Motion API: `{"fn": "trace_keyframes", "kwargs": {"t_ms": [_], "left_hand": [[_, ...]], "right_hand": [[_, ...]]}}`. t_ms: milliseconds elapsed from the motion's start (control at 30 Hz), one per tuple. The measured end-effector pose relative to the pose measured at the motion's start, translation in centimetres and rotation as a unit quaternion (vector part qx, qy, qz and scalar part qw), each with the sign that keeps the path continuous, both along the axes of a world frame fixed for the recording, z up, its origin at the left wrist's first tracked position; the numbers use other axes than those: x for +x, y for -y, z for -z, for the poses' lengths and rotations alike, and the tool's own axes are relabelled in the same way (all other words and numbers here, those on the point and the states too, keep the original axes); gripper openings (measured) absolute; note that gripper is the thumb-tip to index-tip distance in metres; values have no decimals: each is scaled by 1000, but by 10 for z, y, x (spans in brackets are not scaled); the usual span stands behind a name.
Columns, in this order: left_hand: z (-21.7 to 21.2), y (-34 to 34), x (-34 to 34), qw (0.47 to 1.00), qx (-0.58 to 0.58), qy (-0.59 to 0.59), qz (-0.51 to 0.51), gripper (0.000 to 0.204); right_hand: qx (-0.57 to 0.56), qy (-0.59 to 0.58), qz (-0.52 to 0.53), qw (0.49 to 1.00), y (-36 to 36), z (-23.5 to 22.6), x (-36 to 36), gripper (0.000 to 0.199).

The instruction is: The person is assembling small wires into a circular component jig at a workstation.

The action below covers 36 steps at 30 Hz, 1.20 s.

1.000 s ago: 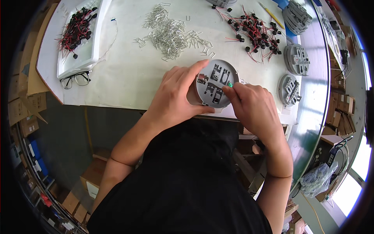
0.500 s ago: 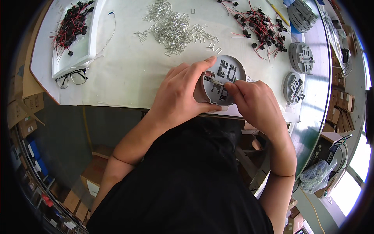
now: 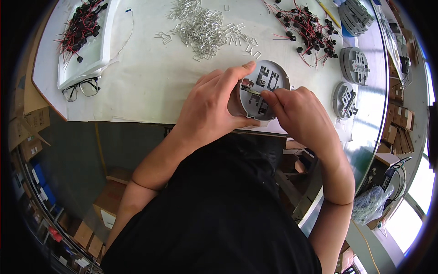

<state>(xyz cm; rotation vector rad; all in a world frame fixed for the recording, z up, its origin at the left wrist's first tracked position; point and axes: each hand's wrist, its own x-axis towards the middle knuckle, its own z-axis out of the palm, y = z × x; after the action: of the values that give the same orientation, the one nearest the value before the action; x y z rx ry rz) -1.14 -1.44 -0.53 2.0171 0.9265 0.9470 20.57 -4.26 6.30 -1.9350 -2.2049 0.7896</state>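
My left hand (image 3: 207,102) is wrapped round the side of a round grey plastic housing (image 3: 278,82), thumb and fingers on its rim. The housing is tilted at the table's front edge, its slotted inner face towards me. My right hand (image 3: 303,114) pinches the end of a thin, shiny metal piece (image 3: 252,91), which reaches across the housing to a recess on its left side. Whether this piece is a tool or a part I cannot tell, since the fingertips cover its end.
Beyond the housing lies a pile of U-shaped metal pins (image 3: 200,32). Black components with red wires (image 3: 310,32) lie at the back right, and more fill a white tray (image 3: 68,82) at left, beside eyeglasses (image 3: 82,89). Similar grey housings (image 3: 345,100) stand along the right edge.
The view has shifted slightly. Both hands keep their grip on the housing and the metal piece; the right forearm has swung a little outward to the right.
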Motion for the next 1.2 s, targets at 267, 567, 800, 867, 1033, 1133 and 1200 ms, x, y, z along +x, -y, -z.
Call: {"fn": "trace_keyframes", "kwargs": {"t_ms": [267,567,800,867,1033,1133,1200], "left_hand": [[-5,0,-1,1000,-12,-14,1,98],[-2,1,-2,1000,2,-23,4,99],[-1,2,-2,1000,-2,-26,3,101],[0,0,-2,1000,4,-23,3,102],[-1,0,-3,1000,3,-22,4,102],[0,0,-2,1000,-4,-21,0,101],[0,1,-3,1000,-7,-22,-3,100]], "right_hand": [[-47,-66,-1,997,-3,-1,4,40],[-11,83,-38,996,-9,-34,-22,39],[-29,108,-53,992,-12,-46,-24,41],[-32,109,-33,993,-12,-45,-27,42],[-42,127,-36,990,-11,-45,-25,44],[-52,105,-21,993,-9,-37,-21,44],[-56,93,-15,994,-9,-29,-15,45]]}}
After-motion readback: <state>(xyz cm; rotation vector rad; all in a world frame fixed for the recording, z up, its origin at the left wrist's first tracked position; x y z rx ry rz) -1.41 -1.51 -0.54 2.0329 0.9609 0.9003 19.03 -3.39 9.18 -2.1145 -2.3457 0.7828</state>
